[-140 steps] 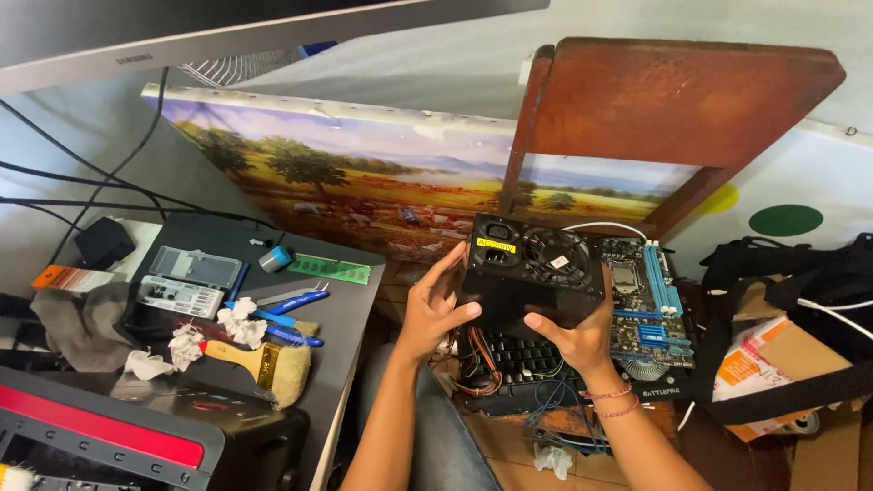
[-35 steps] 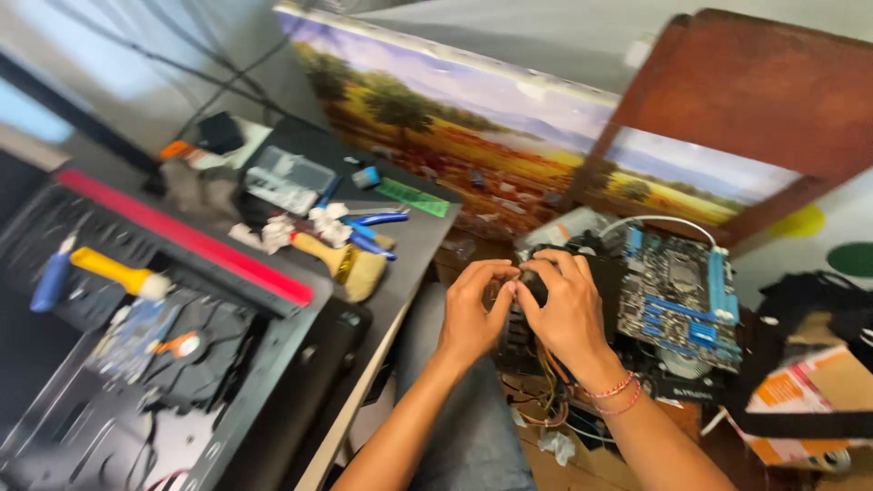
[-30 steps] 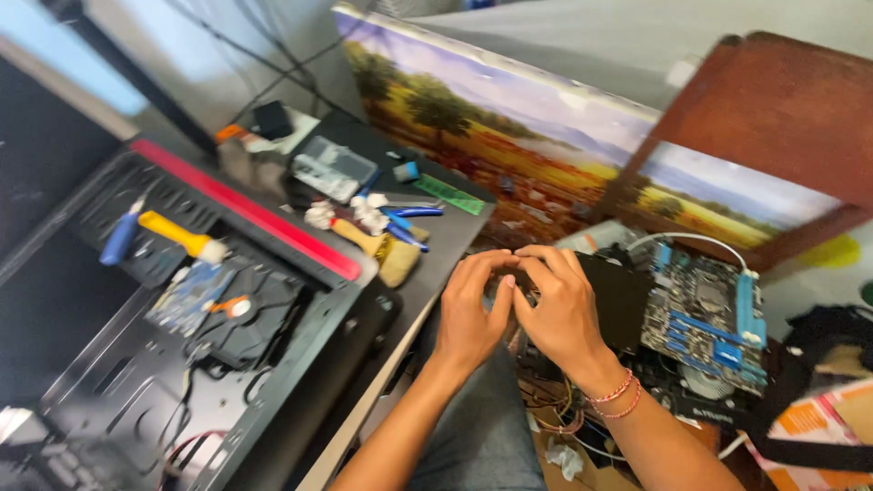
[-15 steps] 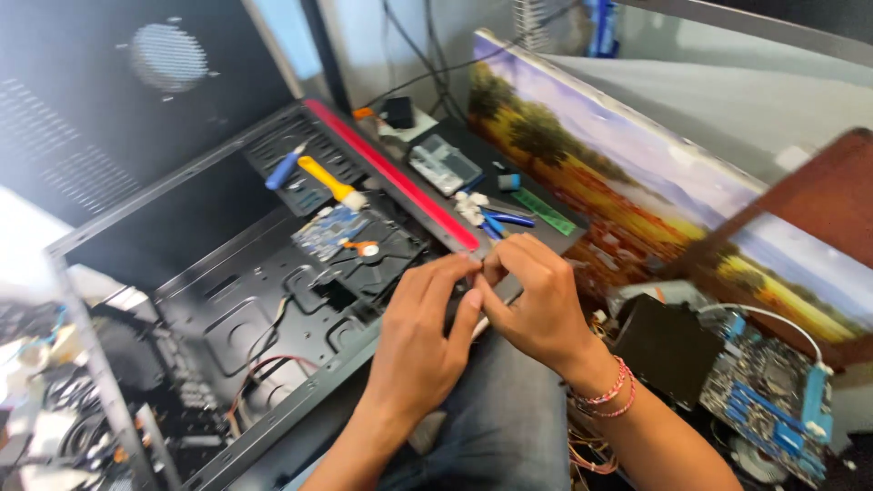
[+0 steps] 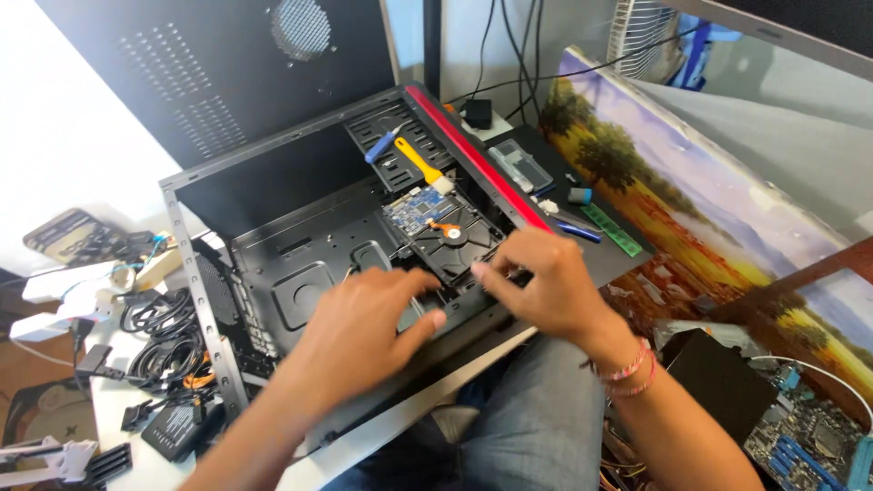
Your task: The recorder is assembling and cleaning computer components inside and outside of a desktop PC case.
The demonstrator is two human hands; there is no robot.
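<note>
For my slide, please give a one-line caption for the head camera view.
Both hands, left hand and right hand, rest inside an open black computer case beside a hard drive.

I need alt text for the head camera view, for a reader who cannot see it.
Two bare hands, left hand and right hand, reach into an open black computer case lying on its side. A yellow-handled screwdriver and a hard drive rest inside; a landscape painting leans at the right.

hard drive [image 5: 443, 238] blocks case bay [image 5: 300, 264], floor open
</note>
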